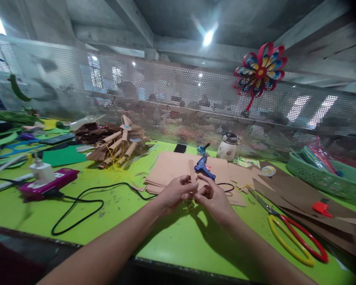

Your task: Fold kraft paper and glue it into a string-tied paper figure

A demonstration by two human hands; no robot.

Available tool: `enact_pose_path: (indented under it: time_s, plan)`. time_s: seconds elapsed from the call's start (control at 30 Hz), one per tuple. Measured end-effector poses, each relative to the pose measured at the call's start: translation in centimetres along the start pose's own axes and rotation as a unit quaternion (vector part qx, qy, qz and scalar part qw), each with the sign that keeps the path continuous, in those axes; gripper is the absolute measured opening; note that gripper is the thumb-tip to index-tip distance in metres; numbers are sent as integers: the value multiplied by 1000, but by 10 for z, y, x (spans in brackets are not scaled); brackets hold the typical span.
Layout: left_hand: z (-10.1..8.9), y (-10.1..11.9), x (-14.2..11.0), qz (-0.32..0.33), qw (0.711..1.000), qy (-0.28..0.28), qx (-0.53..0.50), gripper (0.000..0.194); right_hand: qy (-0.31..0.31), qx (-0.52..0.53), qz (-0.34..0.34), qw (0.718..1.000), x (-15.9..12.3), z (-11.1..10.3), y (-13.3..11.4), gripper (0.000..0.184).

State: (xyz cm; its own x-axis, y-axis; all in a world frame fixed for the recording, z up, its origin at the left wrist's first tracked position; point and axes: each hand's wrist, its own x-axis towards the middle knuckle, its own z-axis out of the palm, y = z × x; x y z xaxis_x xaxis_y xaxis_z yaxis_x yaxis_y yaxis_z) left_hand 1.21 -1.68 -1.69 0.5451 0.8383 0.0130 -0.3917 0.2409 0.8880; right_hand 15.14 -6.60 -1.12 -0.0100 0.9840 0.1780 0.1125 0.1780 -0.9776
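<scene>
My left hand [179, 190] pinches a narrow light-brown paper strip [191, 171] that stands up from the fingers. Close against it, my right hand [211, 194] has its thumb and bent fingers at the lower end of the strip, the index finger stretched toward it. Both hands are just above the table, in front of a stack of light-brown paper sheets [166, 168]. A blue glue gun [205, 168] lies on the stack behind my right hand. Some thin yellow strands show under the fingers.
Scissors [290, 237] with red and yellow handles lie at right, near brown sheets [299, 194] and a green basket [317, 180]. A purple power strip [49, 185] with a black cord [102, 189] is at left. Rolled paper pieces [123, 144] and a jar [228, 147] stand behind.
</scene>
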Motion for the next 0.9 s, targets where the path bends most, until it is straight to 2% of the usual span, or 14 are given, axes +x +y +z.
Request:
enact_pose_path:
  time_s: [0.1, 0.37, 0.53, 0.7, 0.9]
  plan:
    - [-2, -2, 1, 10, 1000, -20, 1, 42, 7, -7, -7, 1000, 2, -2, 5, 65]
    - [-5, -3, 2, 3, 1000, 3, 24, 40, -8, -12, -19, 1000, 2, 0, 9, 62]
    - [-4, -1, 2, 6, 1000, -10, -1, 40, -8, -10, -25, 1000, 0, 0, 5, 61]
    - [-4, 1, 1, 1, 1000, 19, 13, 35, -11, -1, -24, 1000, -2, 1, 7, 63]
    - [-2, 0, 2, 6, 999, 39, 32, 41, -12, -6, -21, 1000, -1, 3, 7, 62]
